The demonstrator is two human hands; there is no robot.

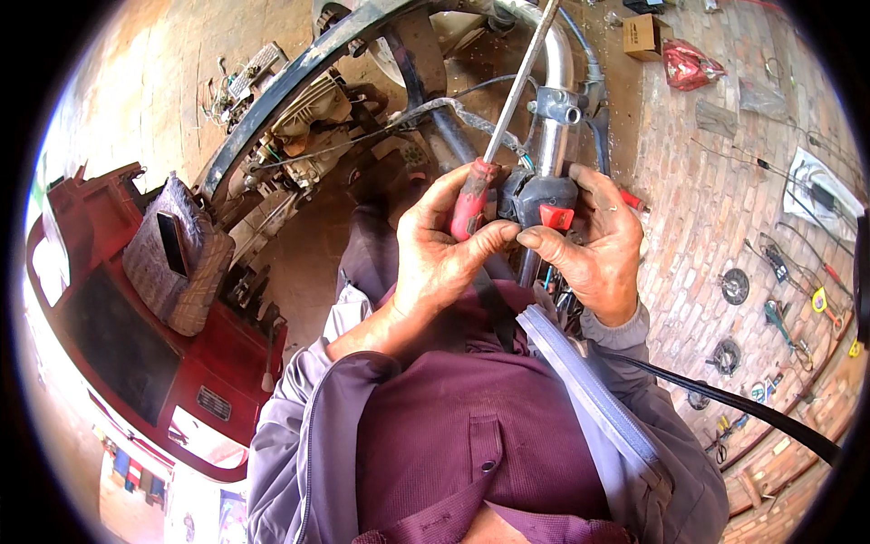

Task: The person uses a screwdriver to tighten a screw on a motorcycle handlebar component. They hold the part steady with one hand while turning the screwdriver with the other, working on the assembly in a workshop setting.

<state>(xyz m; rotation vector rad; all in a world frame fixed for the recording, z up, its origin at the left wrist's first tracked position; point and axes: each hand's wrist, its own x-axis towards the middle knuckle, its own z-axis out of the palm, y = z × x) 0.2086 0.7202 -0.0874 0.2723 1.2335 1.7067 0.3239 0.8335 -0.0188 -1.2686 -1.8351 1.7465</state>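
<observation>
In my left hand (433, 243) is a screwdriver (471, 207) with a worn red handle, its long shaft slanting up and away to the right. The left thumb reaches to a black handlebar switch housing (548, 192) that carries a red switch (555, 218). My right hand (603, 249) wraps round the housing's right side, and its thumb tip meets the left thumb below it. The housing sits on a shiny metal handlebar tube (553, 136). A seam shows on its left side, with thin coloured wires (527, 160) just above. Fingers behind it are hidden.
A dark curved frame (313, 82) arches over an engine (313, 113). At left, a phone (172, 243) lies on a cloth atop a red vehicle body (213, 363). Right, pliers (778, 317), cables, a cardboard box (642, 36) and a red plastic bag (691, 65) lie on bricks.
</observation>
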